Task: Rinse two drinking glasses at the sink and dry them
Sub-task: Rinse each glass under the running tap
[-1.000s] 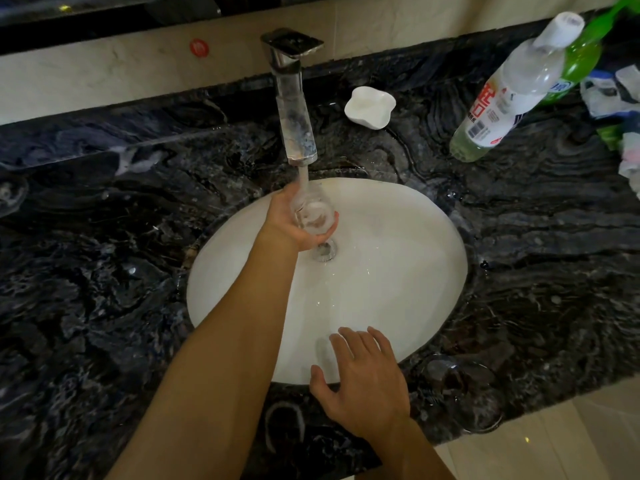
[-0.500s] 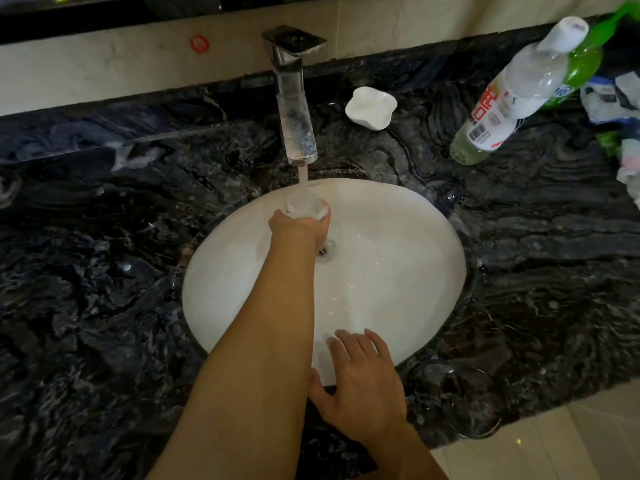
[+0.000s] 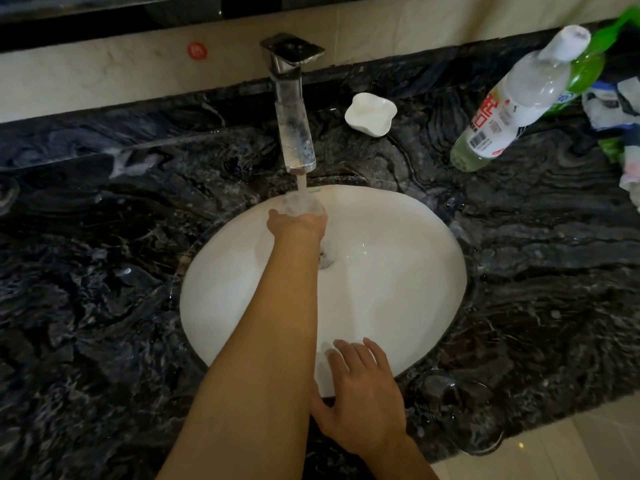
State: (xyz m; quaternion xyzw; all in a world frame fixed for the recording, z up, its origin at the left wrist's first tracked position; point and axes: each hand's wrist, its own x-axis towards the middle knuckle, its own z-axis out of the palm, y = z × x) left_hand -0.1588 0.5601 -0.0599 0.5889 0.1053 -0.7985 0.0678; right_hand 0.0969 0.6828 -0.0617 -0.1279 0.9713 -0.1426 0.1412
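Note:
My left hand (image 3: 298,225) grips a clear drinking glass (image 3: 300,204) under the running water of the chrome tap (image 3: 294,133), over the back of the white basin (image 3: 398,289). The hand hides most of the glass. My right hand (image 3: 360,393) rests flat, fingers spread, on the basin's near rim. A second clear glass (image 3: 453,389) stands on the dark marble counter (image 3: 104,306) just right of my right hand, hard to make out against the stone.
A small white dish (image 3: 370,114) sits right of the tap. A clear labelled bottle (image 3: 516,102) and a green bottle (image 3: 585,71) stand at the back right, with crumpled packets (image 3: 620,105) beside them. The counter's front edge runs at bottom right.
My left hand has turned the glass from tilted toward me to held under the stream, with the hand over it. The right hand stays on the rim.

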